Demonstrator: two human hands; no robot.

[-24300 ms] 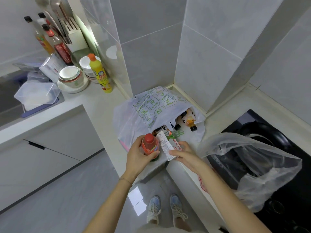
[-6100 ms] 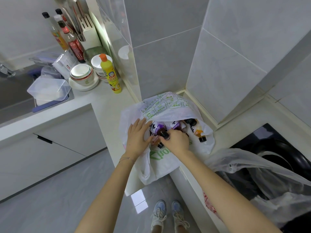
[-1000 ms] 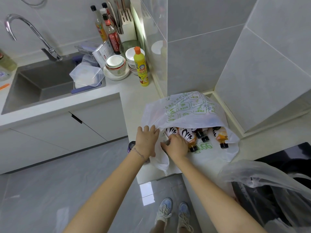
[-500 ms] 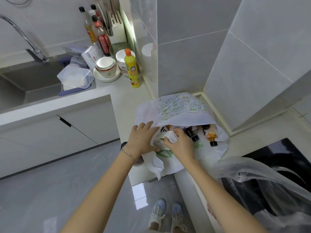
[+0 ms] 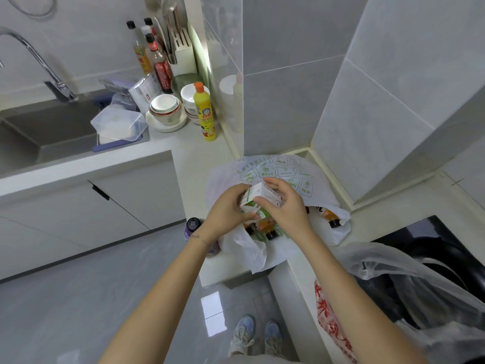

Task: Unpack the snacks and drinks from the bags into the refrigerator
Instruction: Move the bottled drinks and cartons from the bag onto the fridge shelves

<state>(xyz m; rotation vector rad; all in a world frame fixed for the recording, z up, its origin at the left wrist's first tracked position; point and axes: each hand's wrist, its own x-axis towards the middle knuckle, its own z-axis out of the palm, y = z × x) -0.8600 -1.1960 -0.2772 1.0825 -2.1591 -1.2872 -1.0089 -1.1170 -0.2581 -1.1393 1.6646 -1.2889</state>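
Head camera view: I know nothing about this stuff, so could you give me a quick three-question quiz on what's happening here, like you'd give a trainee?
1. True or false: the left hand and the right hand both hold the white-and-green carton.
2. Where is the carton relative to the printed white bag? A) lying flat inside it B) held up over its opening C) tucked underneath it
3. Fill in: the yellow squeeze bottle beside the wall has a cap coloured ___.
Key: 1 true; 2 B; 3 orange.
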